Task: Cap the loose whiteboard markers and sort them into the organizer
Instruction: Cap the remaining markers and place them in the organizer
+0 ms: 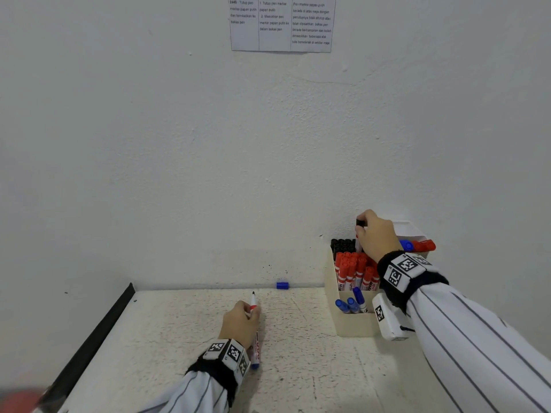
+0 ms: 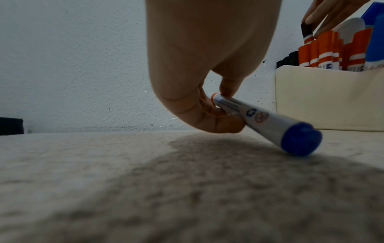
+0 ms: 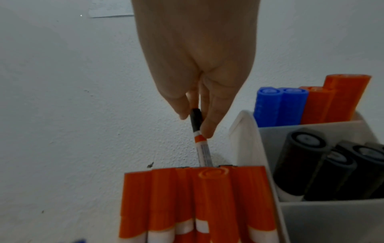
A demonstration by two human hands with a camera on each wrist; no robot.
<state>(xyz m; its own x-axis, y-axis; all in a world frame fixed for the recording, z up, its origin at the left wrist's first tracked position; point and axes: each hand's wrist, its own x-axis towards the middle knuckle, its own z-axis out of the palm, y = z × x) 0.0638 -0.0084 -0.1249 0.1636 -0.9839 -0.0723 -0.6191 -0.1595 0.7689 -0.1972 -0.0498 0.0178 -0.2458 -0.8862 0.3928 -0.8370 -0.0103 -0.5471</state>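
Our left hand [image 2: 197,92] pinches an uncapped marker [image 2: 268,121]; only the right wrist view shows our right hand [image 3: 195,65] pinching a black-capped marker [image 3: 200,141] above the organizer [image 3: 247,139].

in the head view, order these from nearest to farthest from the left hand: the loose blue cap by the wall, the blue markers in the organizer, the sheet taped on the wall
From the left hand:
1. Loose blue cap, on the table by the wall, ahead and slightly right.
2. Blue markers, in the organizer's front compartment, off to the right.
3. Sheet, high on the wall, clearly farthest.
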